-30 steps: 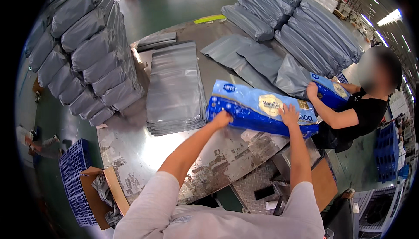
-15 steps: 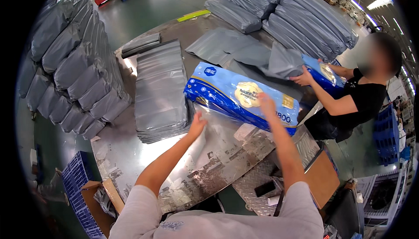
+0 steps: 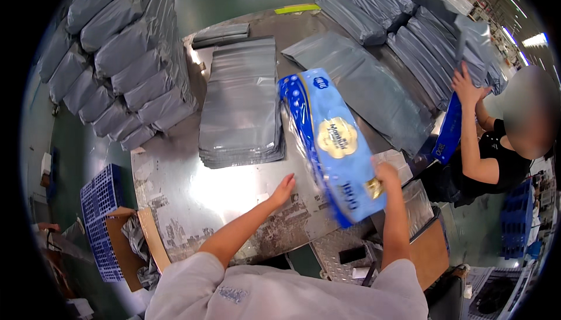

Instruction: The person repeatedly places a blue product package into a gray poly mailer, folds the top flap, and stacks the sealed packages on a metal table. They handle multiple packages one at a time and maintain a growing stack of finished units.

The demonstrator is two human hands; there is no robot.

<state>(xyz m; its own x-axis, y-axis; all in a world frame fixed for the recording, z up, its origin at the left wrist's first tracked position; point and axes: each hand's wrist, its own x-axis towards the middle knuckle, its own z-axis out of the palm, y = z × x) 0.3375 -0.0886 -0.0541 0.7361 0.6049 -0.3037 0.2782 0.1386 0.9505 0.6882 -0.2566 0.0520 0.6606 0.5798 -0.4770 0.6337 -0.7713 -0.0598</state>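
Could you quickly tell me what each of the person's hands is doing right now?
Left hand: open, fingers on the metal table, holding nothing.
Right hand: closed on the blue package.

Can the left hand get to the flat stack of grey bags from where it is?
Probably yes. The left hand lies open on bare metal table just below the stack of grey bags, with nothing between them; the blue package sits off to its right.
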